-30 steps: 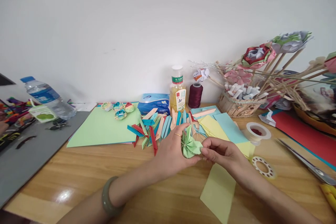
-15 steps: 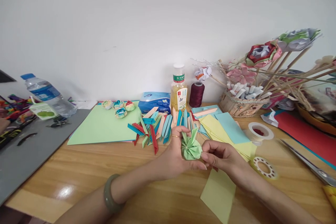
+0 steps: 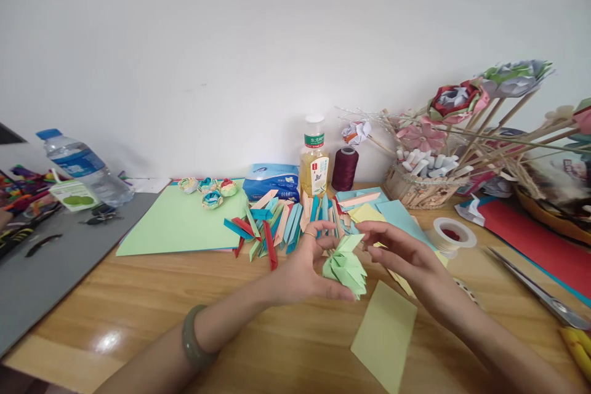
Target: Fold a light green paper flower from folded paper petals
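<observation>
A light green folded paper flower [image 3: 346,266] with pointed petals sits in my left hand [image 3: 302,271]. The thumb lies below it and the fingers curl round its left and back side. My right hand [image 3: 409,253] is just to the right of the flower, fingers apart and slightly bent. Its fingertips are close to the upper petal; whether they touch it I cannot tell. Below the hands a pale yellow paper sheet [image 3: 384,338] lies flat on the wooden table [image 3: 277,351].
Behind my hands are folded paper strips [image 3: 270,245], a tissue pack [image 3: 271,183], a drink bottle [image 3: 314,160] and a thread spool [image 3: 345,169]. Small paper flowers [image 3: 212,199] rest on green sheets [image 3: 184,228]. Scissors [image 3: 540,289], a tape roll [image 3: 452,236] and a basket [image 3: 422,189] stand right.
The green flower has turned in my left hand, its petals now pointing more to the lower right. My right hand has come off its lower edge, risen and spread its fingers.
</observation>
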Available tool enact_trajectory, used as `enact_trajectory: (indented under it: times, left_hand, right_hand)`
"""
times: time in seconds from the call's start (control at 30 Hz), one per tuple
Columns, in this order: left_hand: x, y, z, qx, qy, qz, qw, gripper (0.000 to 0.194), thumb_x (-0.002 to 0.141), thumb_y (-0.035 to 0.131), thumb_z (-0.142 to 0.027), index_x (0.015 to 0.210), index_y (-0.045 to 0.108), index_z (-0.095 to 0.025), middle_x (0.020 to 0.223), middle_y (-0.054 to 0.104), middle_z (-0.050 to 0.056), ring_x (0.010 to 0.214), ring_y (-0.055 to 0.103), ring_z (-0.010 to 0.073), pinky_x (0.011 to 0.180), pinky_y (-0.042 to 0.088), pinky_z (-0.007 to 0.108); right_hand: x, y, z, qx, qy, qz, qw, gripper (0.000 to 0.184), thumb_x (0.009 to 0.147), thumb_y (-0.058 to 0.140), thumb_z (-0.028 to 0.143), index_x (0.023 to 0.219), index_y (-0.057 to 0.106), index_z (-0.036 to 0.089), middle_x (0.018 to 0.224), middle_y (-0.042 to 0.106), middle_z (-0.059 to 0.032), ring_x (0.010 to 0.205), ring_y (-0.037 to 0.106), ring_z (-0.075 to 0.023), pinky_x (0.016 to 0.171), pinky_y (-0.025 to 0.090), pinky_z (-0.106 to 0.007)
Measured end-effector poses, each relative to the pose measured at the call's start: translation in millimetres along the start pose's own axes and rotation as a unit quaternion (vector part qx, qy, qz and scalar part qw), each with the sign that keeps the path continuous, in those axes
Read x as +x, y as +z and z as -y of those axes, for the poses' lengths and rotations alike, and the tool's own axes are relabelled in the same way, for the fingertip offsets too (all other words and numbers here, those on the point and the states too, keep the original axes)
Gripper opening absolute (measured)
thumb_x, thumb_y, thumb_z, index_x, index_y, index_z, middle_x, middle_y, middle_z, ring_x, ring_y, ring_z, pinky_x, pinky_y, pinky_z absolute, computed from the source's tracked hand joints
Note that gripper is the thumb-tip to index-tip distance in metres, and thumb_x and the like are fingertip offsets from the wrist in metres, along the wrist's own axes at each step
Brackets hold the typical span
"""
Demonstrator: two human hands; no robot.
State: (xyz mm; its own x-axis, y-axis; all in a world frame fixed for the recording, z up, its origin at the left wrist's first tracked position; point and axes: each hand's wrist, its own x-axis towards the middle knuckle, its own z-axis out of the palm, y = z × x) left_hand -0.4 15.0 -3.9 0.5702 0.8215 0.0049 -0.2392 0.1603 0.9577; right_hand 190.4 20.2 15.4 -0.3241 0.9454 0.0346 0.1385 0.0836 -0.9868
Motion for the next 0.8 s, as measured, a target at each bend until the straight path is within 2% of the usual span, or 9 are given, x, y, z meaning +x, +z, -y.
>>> enact_trajectory:
  times: [0.07, 0.13, 0.2, 0.3, 0.4, 0.5, 0.63, 0.7, 0.8]
  left_hand:
    - [1, -2.7, 3, 0.001, -0.013, 0.025, 1.0, 0.069, 0.053, 0.081, -0.027, 0.103, 0.034, -0.026, 0.115, 0.05, 0.008, 0.105, 0.053, 0.0208, 0.088, 0.039, 0.038]
    - [0, -5.2, 4, 0.033, -0.016, 0.056, 0.998, 0.062, 0.054, 0.08, -0.027, 0.101, 0.04, -0.024, 0.116, 0.052, 0.008, 0.113, 0.049, 0.0225, 0.094, 0.036, 0.041]
    - [-2, -7.0, 0, 0.091, -0.03, 0.085, 0.992, 0.06, 0.056, 0.079, -0.028, 0.105, 0.046, -0.022, 0.121, 0.05, 0.01, 0.119, 0.045, 0.0236, 0.099, 0.032, 0.043]
    - [-3, -7.5, -8, 0.142, -0.034, 0.113, 0.983, 0.073, 0.055, 0.079, -0.033, 0.12, 0.046, -0.024, 0.138, 0.036, 0.01, 0.127, 0.037, 0.0256, 0.103, 0.029, 0.042]
    - [-1, -5.4, -12, 0.156, -0.004, 0.035, 0.987, 0.046, 0.073, 0.061, -0.046, 0.112, 0.057, -0.02, 0.13, 0.047, 0.011, 0.122, 0.042, 0.0233, 0.1, 0.033, 0.039]
    - [1, -2.7, -9, 0.202, 0.032, -0.057, 0.977, 0.039, 0.075, 0.057, -0.05, 0.092, 0.068, -0.017, 0.107, 0.062, 0.011, 0.112, 0.049, 0.0226, 0.1, 0.032, 0.038]
    - [1, -1.3, -6, 0.117, -0.009, -0.09, 0.989, 0.049, 0.08, 0.043, -0.057, 0.077, 0.072, -0.017, 0.089, 0.067, 0.007, 0.092, 0.058, 0.0209, 0.092, 0.039, 0.037]
    - [1, -1.2, -8, 0.08, -0.04, -0.101, 0.991, 0.044, 0.077, 0.05, -0.054, 0.067, 0.072, -0.017, 0.079, 0.067, 0.005, 0.083, 0.058, 0.019, 0.085, 0.042, 0.034]
    - [2, -1.4, -11, 0.044, -0.098, -0.097, 0.989, 0.023, 0.058, 0.074, -0.039, 0.059, 0.07, -0.016, 0.067, 0.064, 0.002, 0.071, 0.056, 0.0147, 0.072, 0.044, 0.027]
  right_hand:
    - [-2, 0, 3, 0.0, -0.004, 0.045, 0.999, 0.028, 0.078, 0.06, 0.039, 0.103, 0.06, 0.026, 0.086, 0.058, -0.0023, 0.082, 0.055, -0.0185, 0.073, 0.045, -0.03]
    - [-4, 2, 3, 0.004, -0.007, 0.064, 0.998, 0.023, 0.077, 0.061, 0.039, 0.095, 0.062, 0.024, 0.084, 0.058, -0.0025, 0.072, 0.053, -0.0167, 0.066, 0.045, -0.029]
    - [-3, 3, 1, -0.006, -0.016, 0.05, 0.999, 0.019, 0.075, 0.063, 0.04, 0.081, 0.063, 0.022, 0.078, 0.058, -0.0019, 0.067, 0.051, -0.0155, 0.061, 0.044, -0.028]
    - [-1, 3, -2, -0.055, -0.043, 0.019, 0.997, 0.019, 0.075, 0.063, 0.04, 0.07, 0.061, 0.021, 0.073, 0.055, -0.0007, 0.065, 0.049, -0.0153, 0.059, 0.041, -0.028]
    - [0, 1, -3, -0.102, -0.078, 0.0, 0.992, 0.017, 0.076, 0.064, 0.037, 0.069, 0.061, 0.022, 0.085, 0.056, -0.0025, 0.078, 0.052, -0.0176, 0.071, 0.041, -0.03]
    - [0, 2, -2, -0.103, -0.083, 0.023, 0.991, 0.018, 0.078, 0.062, 0.037, 0.069, 0.059, 0.021, 0.092, 0.057, -0.0032, 0.088, 0.054, -0.0196, 0.081, 0.04, -0.032]
    - [-2, 6, -3, -0.094, -0.04, 0.047, 0.994, 0.024, 0.081, 0.056, 0.04, 0.068, 0.053, 0.02, 0.07, 0.055, 0.0008, 0.068, 0.052, -0.0155, 0.065, 0.042, -0.027]
    - [-3, 8, -5, -0.078, -0.013, 0.056, 0.995, 0.026, 0.08, 0.057, 0.042, 0.067, 0.052, 0.02, 0.064, 0.051, 0.0022, 0.062, 0.048, -0.0138, 0.058, 0.039, -0.025]
    - [-4, 10, -8, -0.021, 0.027, 0.077, 0.996, 0.027, 0.076, 0.061, 0.043, 0.068, 0.052, 0.019, 0.062, 0.047, 0.0033, 0.059, 0.045, -0.0121, 0.054, 0.038, -0.024]
